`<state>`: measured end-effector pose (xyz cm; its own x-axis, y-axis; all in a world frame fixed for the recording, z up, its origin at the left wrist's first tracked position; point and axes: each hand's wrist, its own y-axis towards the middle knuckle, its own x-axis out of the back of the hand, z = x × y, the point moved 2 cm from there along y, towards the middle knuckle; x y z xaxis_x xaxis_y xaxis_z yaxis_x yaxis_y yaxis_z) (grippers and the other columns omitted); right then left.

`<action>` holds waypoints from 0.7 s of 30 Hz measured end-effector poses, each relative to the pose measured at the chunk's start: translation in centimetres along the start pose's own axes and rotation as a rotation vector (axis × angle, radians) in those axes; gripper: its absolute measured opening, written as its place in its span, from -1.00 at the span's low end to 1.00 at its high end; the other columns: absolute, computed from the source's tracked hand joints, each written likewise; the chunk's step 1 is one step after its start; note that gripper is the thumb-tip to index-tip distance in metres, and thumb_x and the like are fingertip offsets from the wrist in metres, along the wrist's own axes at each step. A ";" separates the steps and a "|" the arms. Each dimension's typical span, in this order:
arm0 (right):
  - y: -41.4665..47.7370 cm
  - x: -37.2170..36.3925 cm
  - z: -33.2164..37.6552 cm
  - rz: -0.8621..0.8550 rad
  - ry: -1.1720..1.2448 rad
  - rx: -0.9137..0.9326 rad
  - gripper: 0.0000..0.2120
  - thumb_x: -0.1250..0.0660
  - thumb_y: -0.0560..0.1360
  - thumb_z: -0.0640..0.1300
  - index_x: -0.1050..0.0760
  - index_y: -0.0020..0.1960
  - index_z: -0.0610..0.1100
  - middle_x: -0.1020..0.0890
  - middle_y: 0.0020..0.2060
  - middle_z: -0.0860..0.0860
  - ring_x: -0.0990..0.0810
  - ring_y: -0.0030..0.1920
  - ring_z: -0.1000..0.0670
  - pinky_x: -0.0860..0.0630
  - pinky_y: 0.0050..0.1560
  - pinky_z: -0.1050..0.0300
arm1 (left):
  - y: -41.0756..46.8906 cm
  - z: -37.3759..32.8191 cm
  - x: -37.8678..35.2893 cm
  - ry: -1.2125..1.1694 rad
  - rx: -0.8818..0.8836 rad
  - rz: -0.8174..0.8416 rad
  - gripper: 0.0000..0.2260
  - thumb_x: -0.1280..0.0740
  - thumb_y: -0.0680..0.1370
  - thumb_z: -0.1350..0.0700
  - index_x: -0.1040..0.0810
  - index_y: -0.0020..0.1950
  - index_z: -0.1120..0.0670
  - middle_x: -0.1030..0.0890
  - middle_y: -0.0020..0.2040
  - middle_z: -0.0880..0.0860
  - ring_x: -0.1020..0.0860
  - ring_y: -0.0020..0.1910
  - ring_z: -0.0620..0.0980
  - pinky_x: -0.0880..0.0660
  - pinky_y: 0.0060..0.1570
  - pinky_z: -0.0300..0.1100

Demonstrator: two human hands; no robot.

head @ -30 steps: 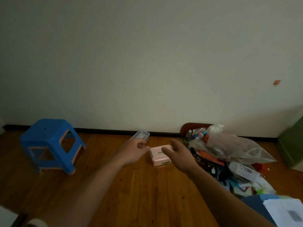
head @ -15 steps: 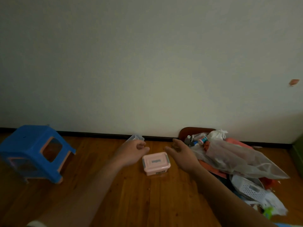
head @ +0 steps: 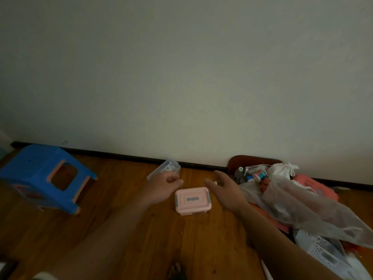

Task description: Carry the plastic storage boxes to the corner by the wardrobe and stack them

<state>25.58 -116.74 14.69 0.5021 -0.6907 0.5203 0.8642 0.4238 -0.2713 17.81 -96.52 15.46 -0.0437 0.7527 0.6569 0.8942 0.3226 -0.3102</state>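
Reaching: left hand (head: 162,188) and right hand (head: 227,191), both stretched toward the lower centre of the frame, neither holding anything.
Pink box (head: 192,201): lidded, flat on the wooden floor (head: 141,239) at lower centre, between the two hands and a little below their fingertips in the frame.
Long axis: left to right across the frame, with a grey latch on each short end, one facing each hand.
Left fingers: loosely curled, thumb apart, just off the box's upper left corner.
Right fingers: straight and spread, thumb aimed at the upper right corner.
Nearer hand: neither, by judgement; whether either touches the lid cannot be told.
Clear box (head: 164,171): by the skirting, just above the left hand, partly hidden behind it.
Coming move, judged: both hands down and inward onto the short ends.
Surroundings: blue stool (head: 44,176) at left, bagged clutter (head: 302,205) at right.
Wardrobe corner: not in view.
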 end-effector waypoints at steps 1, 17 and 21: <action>1.4 0.1 -0.2 0.011 0.007 -0.007 -0.35 -0.25 0.53 0.19 -0.19 0.52 -0.05 -0.37 0.44 -0.03 -0.38 0.38 -0.03 -0.38 0.35 -0.07 | 1.4 0.0 0.0 -0.009 0.012 0.005 -0.63 -0.30 0.56 -0.11 -0.53 0.31 0.00 -0.56 0.23 -0.07 -0.51 0.16 -0.14 -0.44 0.12 -0.19; 19.5 -0.3 0.3 0.045 -0.035 -0.048 -0.36 -0.24 0.54 0.20 -0.21 0.51 -0.06 -0.38 0.43 -0.01 -0.38 0.37 -0.01 -0.32 0.29 0.08 | 18.4 1.6 2.0 -0.087 0.086 0.051 -0.62 -0.30 0.56 -0.12 -0.51 0.34 -0.01 -0.54 0.28 -0.05 -0.48 0.17 -0.12 -0.40 -0.12 -0.33; 22.8 -0.9 -1.3 0.087 -0.048 -0.083 -0.37 -0.23 0.54 0.21 -0.22 0.51 -0.04 -0.40 0.42 -0.02 -0.39 0.36 -0.01 -0.34 0.30 0.05 | 20.8 3.0 1.3 -0.105 0.141 0.041 -0.62 -0.29 0.58 -0.08 -0.48 0.36 0.01 -0.52 0.30 -0.02 -0.47 0.16 -0.13 -0.40 0.05 -0.23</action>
<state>44.90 -107.20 7.02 0.5745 -0.6240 0.5297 0.8184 0.4292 -0.3821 35.05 -87.10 7.81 -0.0609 0.8202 0.5689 0.8251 0.3621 -0.4338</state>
